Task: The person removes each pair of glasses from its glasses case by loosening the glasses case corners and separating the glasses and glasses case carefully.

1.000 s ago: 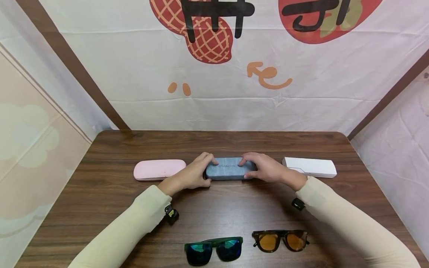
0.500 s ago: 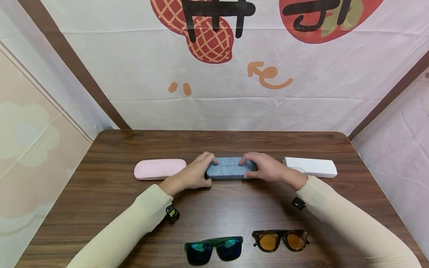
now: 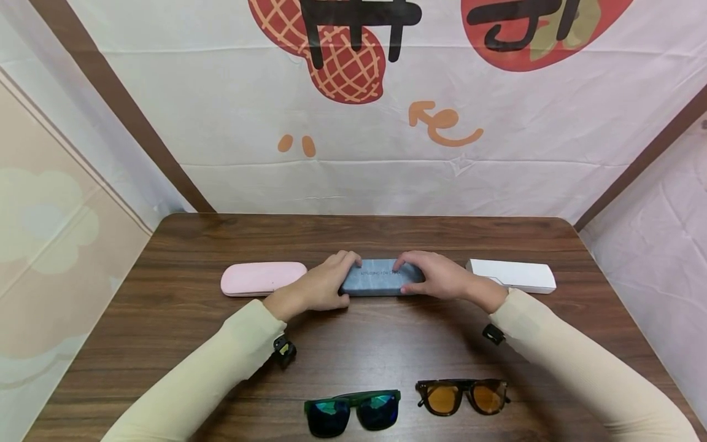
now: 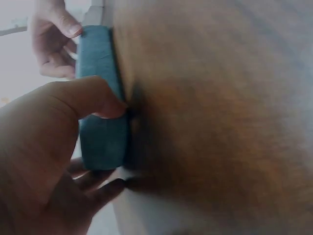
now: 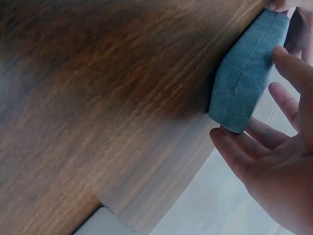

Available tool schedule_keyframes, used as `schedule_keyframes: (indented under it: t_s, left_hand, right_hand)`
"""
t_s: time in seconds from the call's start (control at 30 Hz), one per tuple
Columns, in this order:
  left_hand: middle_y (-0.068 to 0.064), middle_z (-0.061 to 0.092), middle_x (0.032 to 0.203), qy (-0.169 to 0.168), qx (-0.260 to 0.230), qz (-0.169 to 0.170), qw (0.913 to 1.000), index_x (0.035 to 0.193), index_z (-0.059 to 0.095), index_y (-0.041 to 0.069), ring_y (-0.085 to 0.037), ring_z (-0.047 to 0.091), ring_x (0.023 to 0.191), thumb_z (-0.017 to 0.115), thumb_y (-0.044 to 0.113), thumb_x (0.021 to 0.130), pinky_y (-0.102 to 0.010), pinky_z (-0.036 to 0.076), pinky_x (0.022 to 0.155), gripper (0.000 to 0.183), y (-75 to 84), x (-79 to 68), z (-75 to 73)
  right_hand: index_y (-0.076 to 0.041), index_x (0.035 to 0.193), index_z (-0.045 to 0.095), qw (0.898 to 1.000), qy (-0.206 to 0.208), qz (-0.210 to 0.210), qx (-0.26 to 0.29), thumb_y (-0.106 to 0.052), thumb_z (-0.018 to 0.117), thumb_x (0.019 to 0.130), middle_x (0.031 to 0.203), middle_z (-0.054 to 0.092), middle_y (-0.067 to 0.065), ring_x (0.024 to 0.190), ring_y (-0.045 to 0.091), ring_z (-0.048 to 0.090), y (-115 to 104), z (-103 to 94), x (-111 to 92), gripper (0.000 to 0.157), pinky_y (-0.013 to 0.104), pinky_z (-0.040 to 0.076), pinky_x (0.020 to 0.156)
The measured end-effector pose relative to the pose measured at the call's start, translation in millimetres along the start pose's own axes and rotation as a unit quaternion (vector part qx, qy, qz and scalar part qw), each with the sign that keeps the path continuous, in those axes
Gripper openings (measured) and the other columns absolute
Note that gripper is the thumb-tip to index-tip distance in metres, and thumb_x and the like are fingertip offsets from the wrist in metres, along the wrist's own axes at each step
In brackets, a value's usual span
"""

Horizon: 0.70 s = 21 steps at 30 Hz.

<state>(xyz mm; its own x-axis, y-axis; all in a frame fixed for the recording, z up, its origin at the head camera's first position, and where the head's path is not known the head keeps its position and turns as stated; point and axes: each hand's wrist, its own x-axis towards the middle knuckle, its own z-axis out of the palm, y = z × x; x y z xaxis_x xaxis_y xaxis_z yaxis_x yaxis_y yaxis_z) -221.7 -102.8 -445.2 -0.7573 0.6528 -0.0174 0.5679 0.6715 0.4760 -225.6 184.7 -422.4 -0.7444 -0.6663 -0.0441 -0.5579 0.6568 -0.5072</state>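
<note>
A blue-grey glasses case [image 3: 378, 279] with dark lettering on its lid lies closed on the table. My left hand [image 3: 326, 283] grips its left end; in the left wrist view the thumb [image 4: 100, 95] presses the front side while other fingers curl at the end. At the opposite end my right hand [image 3: 442, 279] holds the case with thumb and fingers spread over the lid and front edge. The right wrist view shows a seam along the side of the case [image 5: 244, 78], with fingertips [image 5: 222, 137] right at its end.
To the left lies a pink glasses case [image 3: 259, 278], to the right a white one [image 3: 516, 275], partly behind my right wrist. Closer in are green-framed sunglasses [image 3: 353, 414] and tortoiseshell glasses with orange lenses [image 3: 464, 396]. A printed cloth [image 3: 386, 184] hangs behind the table.
My left forefinger has slid slightly toward the back edge of the blue-grey glasses case. The case and my right hand have stayed almost where they were.
</note>
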Motion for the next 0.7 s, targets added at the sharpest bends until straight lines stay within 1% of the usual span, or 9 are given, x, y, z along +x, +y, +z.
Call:
schedule_keyframes:
  t_s: [0.07,0.17,0.23,0.33,0.4,0.47,0.57,0.7]
  left_hand:
    - [-0.013,0.05,0.131,-0.012,0.011,-0.005,0.9999,0.136,0.042,0.01,-0.027,0.051,0.118,0.076,0.008,0.081,-0.042,0.047,0.097,0.065,1.9,1.4,-2.8]
    - [-0.015,0.05,0.132,-0.027,0.025,-0.006,0.9993,0.14,0.041,0.01,-0.029,0.052,0.12,0.078,0.014,0.084,-0.044,0.047,0.1,0.067,5.2,3.5,-6.9]
    - [-0.016,0.05,0.136,-0.025,0.033,-0.001,0.9992,0.142,0.04,0.009,-0.031,0.052,0.123,0.079,0.022,0.086,-0.047,0.045,0.103,0.07,7.5,4.3,-8.9]
    - [-0.019,0.047,0.144,-0.01,0.058,-0.002,0.9983,0.148,0.037,0.006,-0.035,0.048,0.132,0.079,0.036,0.088,-0.056,0.037,0.11,0.08,10.5,4.5,-10.1]
    - [-0.02,0.042,0.15,0.0,0.074,-0.01,0.9972,0.153,0.032,0.004,-0.037,0.041,0.139,0.078,0.045,0.089,-0.064,0.028,0.113,0.088,13.4,4.5,-10.1]
    - [-0.022,0.035,0.156,0.004,0.089,-0.023,0.9958,0.157,0.028,0.005,-0.04,0.032,0.146,0.075,0.052,0.089,-0.07,0.019,0.114,0.094,17.0,4.6,-9.5]
    - [-0.024,0.023,0.163,0.007,0.107,-0.036,0.9936,0.16,0.023,0.005,-0.043,0.016,0.152,0.068,0.059,0.091,-0.071,0.007,0.115,0.099,22.7,5.7,-7.6]
    - [-0.022,0.007,0.168,0.009,0.139,-0.047,0.9891,0.162,0.014,0.003,-0.04,-0.006,0.154,0.055,0.067,0.095,-0.068,-0.008,0.115,0.102,29.7,9.2,-4.1]
  right_hand:
    - [-0.016,0.126,0.063,1.0,0.0,-0.004,-0.002,-0.029,0.075,0.095,0.143,0.057,0.013,0.136,0.029,0.05,-0.7,-0.6,0.0,0.036,0.049,0.042,0.108]
    - [-0.014,0.126,0.065,1.0,0.0,-0.004,-0.003,-0.029,0.072,0.097,0.151,0.048,0.019,0.142,0.035,0.043,-2.4,-1.5,-0.4,0.034,0.052,0.039,0.111]
    - [-0.014,0.127,0.064,1.0,0.002,-0.003,-0.005,-0.029,0.071,0.097,0.156,0.041,0.023,0.144,0.038,0.039,-3.2,-2.1,-1.0,0.034,0.053,0.038,0.111]
    - [-0.012,0.133,0.062,1.0,0.013,-0.011,-0.015,-0.031,0.071,0.097,0.158,0.035,0.025,0.145,0.039,0.036,-5.0,-3.3,-2.5,0.042,0.056,0.036,0.112]
    - [-0.01,0.139,0.057,0.999,0.023,-0.017,-0.028,-0.032,0.071,0.098,0.159,0.033,0.025,0.146,0.04,0.034,-5.9,-4.0,-3.4,0.049,0.059,0.034,0.112]
    - [-0.008,0.146,0.052,0.998,0.03,-0.024,-0.041,-0.034,0.07,0.098,0.161,0.03,0.025,0.147,0.04,0.032,-7.3,-4.5,-4.4,0.058,0.062,0.031,0.113]
    - [-0.007,0.154,0.041,0.997,0.037,-0.029,-0.061,-0.038,0.068,0.099,0.164,0.023,0.024,0.149,0.041,0.026,-8.6,-4.6,-5.5,0.069,0.064,0.024,0.115]
    - [-0.009,0.161,0.027,0.995,0.036,-0.027,-0.087,-0.042,0.065,0.1,0.168,0.011,0.02,0.154,0.039,0.01,-9.6,-3.6,-7.3,0.079,0.066,0.011,0.118]
